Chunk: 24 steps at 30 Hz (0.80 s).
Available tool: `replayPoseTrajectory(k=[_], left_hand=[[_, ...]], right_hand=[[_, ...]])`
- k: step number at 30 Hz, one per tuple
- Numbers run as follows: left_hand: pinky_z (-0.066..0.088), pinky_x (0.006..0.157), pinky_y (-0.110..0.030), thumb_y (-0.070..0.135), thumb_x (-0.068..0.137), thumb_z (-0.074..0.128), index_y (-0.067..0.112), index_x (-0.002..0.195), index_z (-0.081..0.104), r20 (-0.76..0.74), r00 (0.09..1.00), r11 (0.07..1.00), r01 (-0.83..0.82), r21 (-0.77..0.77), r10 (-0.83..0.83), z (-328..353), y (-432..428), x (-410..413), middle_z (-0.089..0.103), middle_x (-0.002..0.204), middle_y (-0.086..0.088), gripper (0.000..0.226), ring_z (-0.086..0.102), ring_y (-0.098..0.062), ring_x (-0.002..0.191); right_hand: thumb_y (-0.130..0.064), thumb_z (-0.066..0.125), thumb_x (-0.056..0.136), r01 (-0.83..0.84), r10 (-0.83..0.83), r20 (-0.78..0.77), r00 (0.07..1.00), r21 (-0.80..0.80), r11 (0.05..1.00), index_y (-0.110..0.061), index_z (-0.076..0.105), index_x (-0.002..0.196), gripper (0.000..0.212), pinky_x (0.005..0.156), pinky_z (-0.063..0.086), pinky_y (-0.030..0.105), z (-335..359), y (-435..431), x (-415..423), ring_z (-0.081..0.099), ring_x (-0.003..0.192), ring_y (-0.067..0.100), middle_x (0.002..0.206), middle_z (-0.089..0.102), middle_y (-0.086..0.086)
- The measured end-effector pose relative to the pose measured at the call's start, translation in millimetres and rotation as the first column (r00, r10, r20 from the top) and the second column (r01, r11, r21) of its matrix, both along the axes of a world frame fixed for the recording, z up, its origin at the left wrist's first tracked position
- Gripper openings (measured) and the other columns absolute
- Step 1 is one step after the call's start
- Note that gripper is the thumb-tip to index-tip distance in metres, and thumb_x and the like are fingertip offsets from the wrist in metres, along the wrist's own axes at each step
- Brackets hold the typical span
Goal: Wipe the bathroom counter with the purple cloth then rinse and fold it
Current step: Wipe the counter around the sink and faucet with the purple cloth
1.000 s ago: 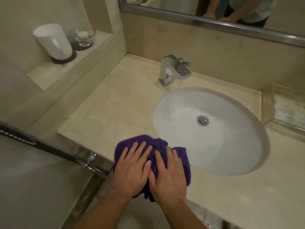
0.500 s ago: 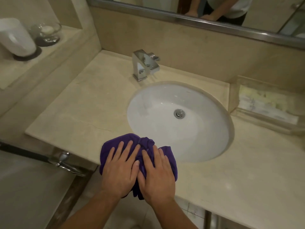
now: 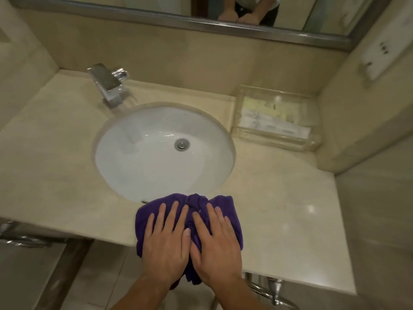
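Note:
The purple cloth lies bunched on the front strip of the beige stone counter, just in front of the white sink basin. Part of the cloth hangs over the counter's front edge. My left hand presses flat on the cloth's left half with its fingers spread. My right hand presses flat on the right half, its thumb side touching the left hand. The cloth's top edge reaches the basin rim.
A chrome faucet stands behind the basin at the left. A clear tray with packets sits at the back right, against a wall carrying a socket plate. A chrome rail runs under the counter's front edge.
Both hands have slid the cloth to the right along the counter's front edge, from left of the basin to in front of its middle. My view has swung right too.

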<state>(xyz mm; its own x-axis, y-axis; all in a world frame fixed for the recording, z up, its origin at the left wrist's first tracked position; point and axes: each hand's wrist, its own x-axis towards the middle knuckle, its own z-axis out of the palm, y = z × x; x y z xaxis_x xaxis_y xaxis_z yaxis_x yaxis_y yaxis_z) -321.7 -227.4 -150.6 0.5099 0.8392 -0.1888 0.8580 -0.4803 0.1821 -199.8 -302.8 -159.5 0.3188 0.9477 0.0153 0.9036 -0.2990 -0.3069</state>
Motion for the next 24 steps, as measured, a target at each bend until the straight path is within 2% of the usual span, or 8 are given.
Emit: replayPoseTrajectory(k=[4,9,14,19,22,24], left_hand=[[0.013,0.116,-0.044,0.041,0.104,0.002,0.017,0.145,0.045,0.006,0.998,0.998,0.063,-0.032,-0.063,0.4,-24.0,43.3,0.052,0.147,-0.009,0.064,0.047,-0.033,0.136],[0.025,0.112,-0.049,0.041,0.104,0.004,0.019,0.146,0.041,0.027,0.983,0.982,0.18,-0.048,-0.179,-2.0,-53.7,102.0,0.048,0.15,-0.007,0.061,0.044,-0.032,0.139],[0.025,0.11,-0.05,0.04,0.104,0.005,0.019,0.145,0.046,0.023,0.958,0.958,0.287,-0.028,-0.286,-2.6,-85.4,159.5,0.047,0.15,-0.006,0.061,0.043,-0.032,0.139],[0.024,0.111,-0.052,0.039,0.102,0.024,0.024,0.149,0.039,0.086,0.918,0.921,0.39,-0.019,-0.387,1.1,-115.3,194.2,0.042,0.155,-0.005,0.052,0.034,-0.029,0.143],[0.023,0.112,-0.051,0.044,0.105,0.013,0.027,0.149,0.039,0.097,0.95,0.952,0.302,-0.055,-0.296,-0.9,-118.2,188.9,0.041,0.155,-0.007,0.054,0.032,-0.03,0.143],[0.019,0.114,-0.049,0.047,0.104,0.008,0.028,0.148,0.038,0.074,0.968,0.966,0.244,-0.086,-0.238,-3.2,-113.9,184.1,0.043,0.154,-0.007,0.056,0.031,-0.029,0.143]], right_hand=[[-0.052,0.044,0.093,0.068,-0.069,-0.032,0.997,-0.02,0.997,-0.033,0.048,0.144,0.055,0.114,0.022,0.039,0.0,-34.7,38.9,0.038,0.144,0.021,0.156,0.042,0.001],[-0.051,0.048,0.091,0.177,-0.177,-0.032,0.984,0.002,0.984,-0.033,0.048,0.144,0.056,0.115,0.022,0.041,-3.4,-77.3,90.4,0.036,0.145,0.023,0.157,0.039,0.001],[-0.05,0.047,0.09,0.317,-0.317,-0.019,0.948,0.017,0.948,-0.031,0.051,0.142,0.056,0.114,0.024,0.046,-6.9,-120.1,133.7,0.037,0.144,0.031,0.156,0.041,0.004],[-0.054,0.049,0.083,0.461,-0.461,0.0,0.888,0.004,0.888,-0.036,0.047,0.142,0.062,0.113,0.023,0.048,-7.1,-157.3,160.4,0.034,0.142,0.033,0.155,0.042,0.003],[-0.057,0.049,0.081,0.514,-0.515,-0.044,0.856,-0.035,0.857,-0.037,0.044,0.143,0.065,0.117,0.015,0.046,-3.7,-152.3,154.4,0.031,0.143,0.035,0.156,0.04,0.006],[-0.056,0.048,0.083,0.491,-0.493,-0.045,0.869,-0.046,0.87,-0.036,0.044,0.143,0.064,0.119,0.01,0.044,-5.5,-142.7,149.8,0.031,0.143,0.035,0.157,0.039,0.007]])
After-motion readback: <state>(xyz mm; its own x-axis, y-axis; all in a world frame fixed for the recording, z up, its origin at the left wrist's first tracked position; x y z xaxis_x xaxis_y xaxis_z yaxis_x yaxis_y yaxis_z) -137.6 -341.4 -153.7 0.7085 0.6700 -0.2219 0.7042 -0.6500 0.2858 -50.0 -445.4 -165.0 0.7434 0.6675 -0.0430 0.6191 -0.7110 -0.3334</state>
